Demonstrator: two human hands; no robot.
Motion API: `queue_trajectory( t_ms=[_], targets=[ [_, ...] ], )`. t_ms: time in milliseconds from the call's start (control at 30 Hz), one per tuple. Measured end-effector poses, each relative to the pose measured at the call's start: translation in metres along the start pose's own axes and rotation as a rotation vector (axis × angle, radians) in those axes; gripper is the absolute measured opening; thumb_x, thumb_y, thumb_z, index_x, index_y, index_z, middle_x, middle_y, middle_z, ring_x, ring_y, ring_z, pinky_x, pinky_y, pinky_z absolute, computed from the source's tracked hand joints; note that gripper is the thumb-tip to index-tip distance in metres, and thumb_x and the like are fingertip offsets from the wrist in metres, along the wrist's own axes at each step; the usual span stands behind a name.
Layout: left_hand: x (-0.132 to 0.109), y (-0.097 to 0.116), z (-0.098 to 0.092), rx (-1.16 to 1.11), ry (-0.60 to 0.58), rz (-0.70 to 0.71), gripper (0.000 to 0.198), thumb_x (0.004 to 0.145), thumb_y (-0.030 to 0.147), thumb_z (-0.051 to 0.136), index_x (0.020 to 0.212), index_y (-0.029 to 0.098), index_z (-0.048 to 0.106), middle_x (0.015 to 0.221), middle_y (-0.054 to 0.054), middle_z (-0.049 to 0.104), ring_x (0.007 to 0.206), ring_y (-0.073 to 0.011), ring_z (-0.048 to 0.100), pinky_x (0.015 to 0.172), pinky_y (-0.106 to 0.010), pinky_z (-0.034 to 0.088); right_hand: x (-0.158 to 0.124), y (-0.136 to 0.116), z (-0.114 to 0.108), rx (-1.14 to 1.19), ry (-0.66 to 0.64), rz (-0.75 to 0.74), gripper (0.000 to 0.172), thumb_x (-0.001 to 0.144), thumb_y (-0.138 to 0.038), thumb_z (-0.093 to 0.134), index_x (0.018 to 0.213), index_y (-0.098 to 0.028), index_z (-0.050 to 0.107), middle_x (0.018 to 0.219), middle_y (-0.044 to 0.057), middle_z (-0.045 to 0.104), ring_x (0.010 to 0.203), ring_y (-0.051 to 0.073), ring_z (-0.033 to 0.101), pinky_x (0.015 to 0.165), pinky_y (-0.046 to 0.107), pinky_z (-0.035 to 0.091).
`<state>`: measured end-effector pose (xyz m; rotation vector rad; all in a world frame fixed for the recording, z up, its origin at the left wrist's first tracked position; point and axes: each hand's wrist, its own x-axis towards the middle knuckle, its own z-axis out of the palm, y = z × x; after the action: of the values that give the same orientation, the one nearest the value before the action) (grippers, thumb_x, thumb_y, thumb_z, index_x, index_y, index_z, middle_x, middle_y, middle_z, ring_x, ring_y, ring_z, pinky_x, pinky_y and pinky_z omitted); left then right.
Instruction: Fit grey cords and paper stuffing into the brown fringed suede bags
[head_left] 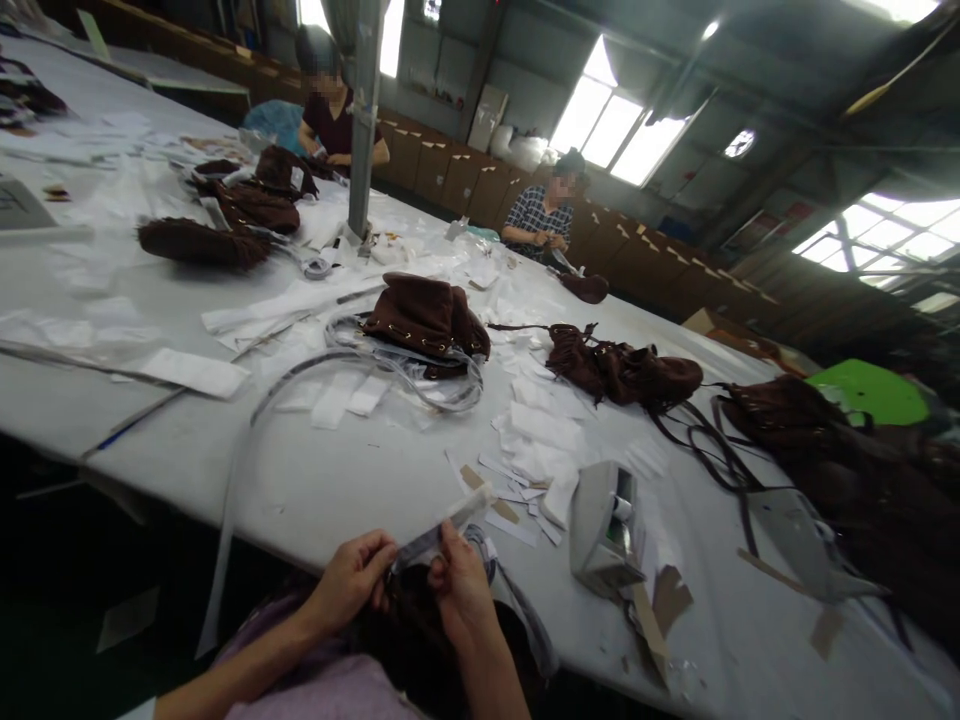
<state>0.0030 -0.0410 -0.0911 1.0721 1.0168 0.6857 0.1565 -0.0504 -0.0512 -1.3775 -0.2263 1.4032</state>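
Observation:
Near the table's front edge, my left hand (352, 575) is closed, pinching a grey strip in a whitish, see-through wrapping (426, 540). My right hand (461, 580) closes on the same strip farther along, thumb and fingers together. The strip's white end points up and away over the table. Below both hands, a dark brown bag (409, 625) rests against my lap, partly hidden by my forearms. A coiled band in grey wrapping (480, 545) curves beside my right hand.
A brown drawstring bag (420, 315) with wrapped straps sits mid-table. A tape dispenser (604, 530) stands to the right, near paper slips (517, 490). More brown bags (622, 365) lie beyond. A metal post (364, 130) rises from the table. Two people (540, 215) work at the far side.

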Motion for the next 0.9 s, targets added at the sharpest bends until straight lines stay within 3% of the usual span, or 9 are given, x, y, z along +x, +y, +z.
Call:
queue_trajectory(
  t_ms=[233,400,567,767,833,900],
  targets=[
    [-0.005,0.01,-0.006,-0.007,0.079,0.01,0.038,0.08,0.056,0.054,0.073,0.018,0.05,0.045,0.008,0.046,0.038,-0.0113,0.051,0.04,-0.021,0.034,0.012,-0.029,0.018,0.181,-0.038,-0.097,0.035,0.061,-0.035,0.079,0.079,-0.02,0.054,0.058,-0.011,0.051,0.039,0.001,0.035,0.036,0.012,0.028],
    [-0.015,0.037,-0.038,-0.013,0.126,-0.028,0.037,0.079,0.055,0.056,0.073,0.018,0.051,0.048,0.008,0.047,0.041,-0.0104,0.052,0.042,-0.019,0.036,0.015,-0.065,0.028,0.283,-0.058,-0.162,0.037,0.059,-0.03,0.081,0.083,-0.023,0.054,0.06,-0.013,0.048,0.039,0.0,0.035,0.037,0.012,0.028],
    [-0.027,0.043,-0.067,0.038,0.136,-0.057,0.041,0.075,0.059,0.058,0.068,0.02,0.051,0.046,0.008,0.046,0.04,-0.0107,0.048,0.043,-0.021,0.039,0.015,-0.086,0.038,0.167,-0.106,-0.279,0.038,0.063,-0.038,0.078,0.092,-0.022,0.059,0.06,-0.01,0.049,0.042,0.002,0.037,0.04,0.015,0.032],
    [-0.029,0.029,-0.066,0.131,0.162,-0.02,0.042,0.078,0.062,0.052,0.069,0.02,0.053,0.043,0.006,0.048,0.037,-0.0118,0.044,0.041,-0.022,0.034,0.02,-0.092,0.028,-0.005,-0.012,-0.458,0.031,0.067,-0.044,0.074,0.074,-0.017,0.061,0.057,-0.007,0.049,0.044,0.004,0.037,0.04,0.018,0.03],
    [-0.024,0.03,-0.071,0.173,0.139,0.005,0.042,0.077,0.06,0.054,0.067,0.02,0.054,0.052,0.003,0.055,0.045,-0.0132,0.05,0.045,-0.022,0.038,0.022,-0.094,0.021,-0.091,0.008,-0.53,0.033,0.068,-0.046,0.073,0.072,-0.016,0.062,0.056,-0.006,0.048,0.044,0.005,0.037,0.04,0.019,0.029],
    [-0.016,0.04,-0.077,0.218,0.166,0.071,0.039,0.077,0.057,0.056,0.071,0.019,0.058,0.071,-0.002,0.064,0.065,-0.0175,0.059,0.058,-0.025,0.047,0.021,-0.095,0.017,-0.137,0.026,-0.571,0.034,0.068,-0.048,0.072,0.074,-0.016,0.063,0.056,-0.006,0.048,0.045,0.006,0.038,0.041,0.02,0.03]
  ],
)
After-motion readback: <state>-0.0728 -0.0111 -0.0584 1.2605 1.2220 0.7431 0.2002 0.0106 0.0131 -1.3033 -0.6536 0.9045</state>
